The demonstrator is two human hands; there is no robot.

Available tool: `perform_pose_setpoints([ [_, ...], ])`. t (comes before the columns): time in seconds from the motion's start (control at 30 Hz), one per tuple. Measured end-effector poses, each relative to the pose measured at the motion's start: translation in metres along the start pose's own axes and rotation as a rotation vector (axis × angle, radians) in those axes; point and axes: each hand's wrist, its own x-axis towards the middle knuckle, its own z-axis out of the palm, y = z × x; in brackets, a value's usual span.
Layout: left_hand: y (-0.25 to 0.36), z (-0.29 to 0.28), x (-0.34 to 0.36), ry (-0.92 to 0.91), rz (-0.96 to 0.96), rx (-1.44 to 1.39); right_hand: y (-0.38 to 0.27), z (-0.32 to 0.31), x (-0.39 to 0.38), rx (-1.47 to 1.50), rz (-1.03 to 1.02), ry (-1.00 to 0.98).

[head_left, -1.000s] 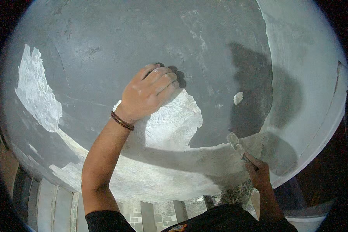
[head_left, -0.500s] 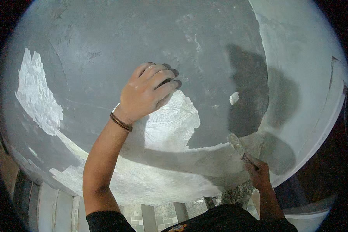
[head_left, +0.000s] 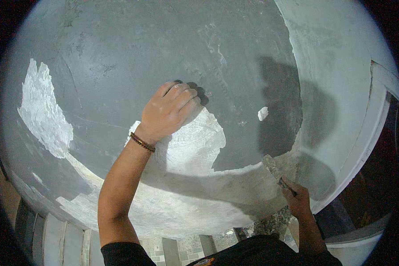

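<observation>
A dark grey painted wall spreads before me, its coating broken by bare white patches with ragged edges. My left hand, with a beaded bracelet at the wrist, is against the wall at the upper edge of the middle white patch. Its fingers are curled in, and the tips and anything in them are hidden. Lower right, my right hand is closed round the handle of a scraper. The scraper's whitish blade meets the wall near the lower edge of the grey coating.
Another ragged white patch lies at the left, and a small white spot at the right. A paler wall strip with a white edge trim bounds the right side. Tiles and upright slats show below.
My left hand has moved slightly down and its fingers have curled in more. The right hand and scraper keep nearly the same place. The view has shifted a little.
</observation>
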Motion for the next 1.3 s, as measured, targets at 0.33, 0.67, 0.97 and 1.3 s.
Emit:
perform_pose_setpoints([
  [0.33, 0.011, 0.009, 0.001, 0.081, -0.100, -0.019, -0.007, -0.003, -0.009, -0.097, -0.004, -0.035],
  [0.67, 0.097, 0.015, -0.005, 0.456, -0.868, -0.218, 0.011, -0.031, -0.041, 0.018, 0.021, 0.135],
  [0.97, 0.144, 0.038, 0.025, 0.472, -1.396, -0.529, 0.022, -0.040, -0.061, 0.066, -0.097, 0.263],
  [1.3, 0.145, 0.045, 0.042, 0.453, -1.568, -0.542, -0.019, -0.058, -0.084, 0.154, 0.123, 0.200],
])
